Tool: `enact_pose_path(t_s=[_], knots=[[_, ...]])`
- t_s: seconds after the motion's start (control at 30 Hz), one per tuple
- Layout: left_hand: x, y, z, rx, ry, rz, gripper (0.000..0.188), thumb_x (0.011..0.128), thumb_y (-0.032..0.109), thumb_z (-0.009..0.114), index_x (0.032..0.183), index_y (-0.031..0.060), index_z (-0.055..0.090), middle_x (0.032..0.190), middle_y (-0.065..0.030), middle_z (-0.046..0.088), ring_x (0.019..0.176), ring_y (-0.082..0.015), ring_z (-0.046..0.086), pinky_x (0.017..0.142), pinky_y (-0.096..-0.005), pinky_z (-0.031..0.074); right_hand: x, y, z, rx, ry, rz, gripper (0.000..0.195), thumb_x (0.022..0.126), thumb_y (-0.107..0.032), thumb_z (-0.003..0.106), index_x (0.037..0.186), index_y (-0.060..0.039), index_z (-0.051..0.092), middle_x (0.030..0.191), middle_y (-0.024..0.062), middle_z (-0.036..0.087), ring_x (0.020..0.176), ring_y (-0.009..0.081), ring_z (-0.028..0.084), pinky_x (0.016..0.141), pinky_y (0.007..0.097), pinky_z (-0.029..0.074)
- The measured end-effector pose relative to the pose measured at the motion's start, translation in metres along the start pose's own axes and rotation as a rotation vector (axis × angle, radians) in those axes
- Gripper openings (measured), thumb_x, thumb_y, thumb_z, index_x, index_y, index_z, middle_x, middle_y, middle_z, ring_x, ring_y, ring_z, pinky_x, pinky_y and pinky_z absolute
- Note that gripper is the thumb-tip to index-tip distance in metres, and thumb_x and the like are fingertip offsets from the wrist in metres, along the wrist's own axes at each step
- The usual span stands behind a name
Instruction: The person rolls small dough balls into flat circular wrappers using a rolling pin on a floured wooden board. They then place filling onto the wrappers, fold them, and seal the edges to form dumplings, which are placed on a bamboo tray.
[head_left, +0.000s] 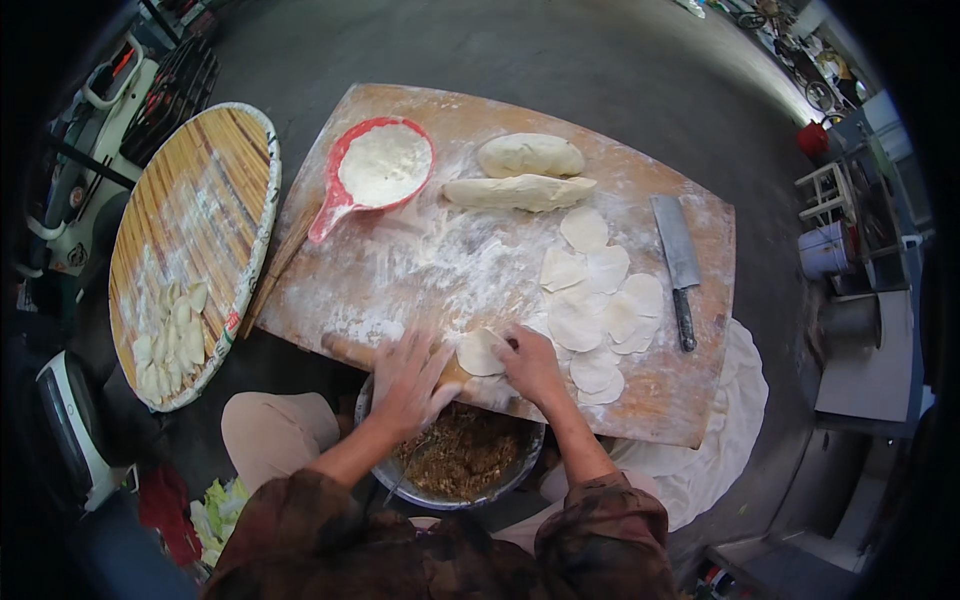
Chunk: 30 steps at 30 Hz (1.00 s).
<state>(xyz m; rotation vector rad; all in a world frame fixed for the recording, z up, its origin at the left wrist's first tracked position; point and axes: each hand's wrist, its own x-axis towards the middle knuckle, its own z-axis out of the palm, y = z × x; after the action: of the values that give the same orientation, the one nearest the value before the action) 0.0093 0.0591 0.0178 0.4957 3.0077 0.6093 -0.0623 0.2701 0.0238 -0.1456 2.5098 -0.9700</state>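
Note:
On the near edge of a floured wooden board (300, 307), my left hand (409, 379) lies flat with fingers spread over a wooden rolling pin (349, 351), slightly blurred. My right hand (531, 366) pinches the right edge of a round dough wrapper (478, 354), which lies against the pin's right end. Right of that hand, several thin dough wrappers (577, 322) overlap on the board. Below the board's edge, a metal basin (457, 501) holds brown chopped filling (465, 454), partly hidden by my left forearm.
Two dough logs (531, 155) and a red scoop (322, 217) of flour (386, 165) sit toward the back. A cleaver (679, 251) lies at right. A round slatted tray (202, 202) at left holds several dumplings (172, 341). White cloth (739, 412) hangs under the board's right corner.

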Motion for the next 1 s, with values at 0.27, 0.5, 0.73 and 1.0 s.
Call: enact_pose_path(t_s=[0.27,0.5,0.73,1.0], knots=[[0.064,-0.003,0.014,0.094,0.081,-0.074,0.057,0.089,0.042,0.059,0.139,0.0164,0.052,0.149,-0.0213,0.037,0.139,-0.0404,0.031,0.106,-0.064,0.023,0.024,-0.015,0.011,-0.318,0.217,-0.264,0.016,0.084,-0.018,0.062,0.088,-0.0034,0.065,0.099,0.0214,0.063,0.091,0.0395,0.061,0.079,0.0486,0.049],[0.044,-0.003,0.012,0.134,0.076,-0.043,0.055,0.088,0.04,0.06,0.137,0.0157,0.053,0.147,-0.0218,0.039,0.137,-0.0404,0.034,0.106,-0.0627,0.025,0.003,-0.004,0.009,-0.083,0.193,-0.207,0.021,0.083,-0.02,0.066,0.09,-0.0006,0.063,0.095,0.0219,0.063,0.09,0.0395,0.061,0.076,0.0469,0.05],[0.028,0.007,0.011,0.045,0.02,-0.073,0.057,0.09,0.041,0.058,0.141,0.0171,0.049,0.15,-0.0211,0.035,0.139,-0.0414,0.031,0.106,-0.0642,0.025,0.014,0.003,0.013,-0.201,0.185,-0.173,0.019,0.081,-0.019,0.065,0.09,-0.0024,0.062,0.095,0.0195,0.063,0.09,0.0389,0.061,0.078,0.0475,0.05],[0.07,0.0,0.007,0.072,0.08,-0.104,0.059,0.089,0.044,0.059,0.143,0.0198,0.048,0.151,-0.0219,0.034,0.139,-0.0426,0.03,0.106,-0.0632,0.024,0.003,-0.013,0.014,-0.274,0.284,-0.156,0.03,0.085,-0.024,0.065,0.104,-0.0009,0.064,0.095,0.0188,0.064,0.089,0.0392,0.062,0.078,0.047,0.051]])
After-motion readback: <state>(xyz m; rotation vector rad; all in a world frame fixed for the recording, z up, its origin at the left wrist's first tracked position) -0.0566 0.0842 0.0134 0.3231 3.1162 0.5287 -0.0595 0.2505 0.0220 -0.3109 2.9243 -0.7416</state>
